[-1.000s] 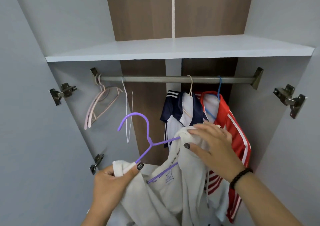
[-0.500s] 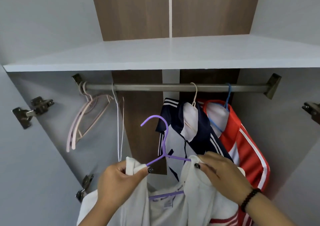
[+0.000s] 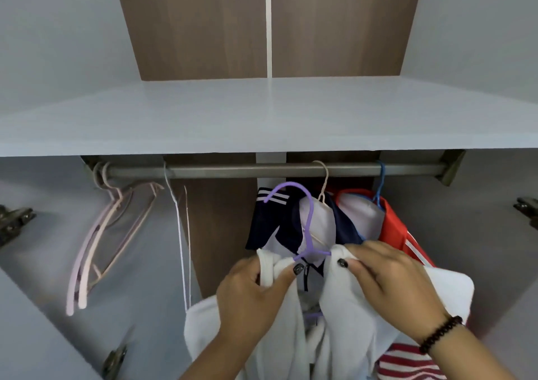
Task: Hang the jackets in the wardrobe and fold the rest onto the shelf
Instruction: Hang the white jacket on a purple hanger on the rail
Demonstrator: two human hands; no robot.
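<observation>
A white jacket [image 3: 343, 330] sits on a purple hanger [image 3: 309, 222], held up just below the metal rod [image 3: 233, 172]. My left hand [image 3: 253, 295] pinches the jacket's left shoulder over the hanger arm. My right hand [image 3: 390, 280], with a dark bead bracelet, grips the right shoulder. The purple hook points up and left, below the rod and not on it. Behind it hang a navy and white jacket [image 3: 279, 225] on a beige hanger and a red jacket [image 3: 398, 228] on a blue hanger.
A white shelf [image 3: 262, 117] spans the wardrobe above the rod. Pink hangers [image 3: 99, 240] and a thin white hanger [image 3: 182, 234] hang at the rod's left end. Door hinges [image 3: 14, 219] stick out at both sides. A red-and-white striped cloth [image 3: 407, 363] shows at the bottom right.
Both hands have lifted the white jacket and purple hanger up and to the right, closer to the rod. The view has tilted up, showing more of the shelf.
</observation>
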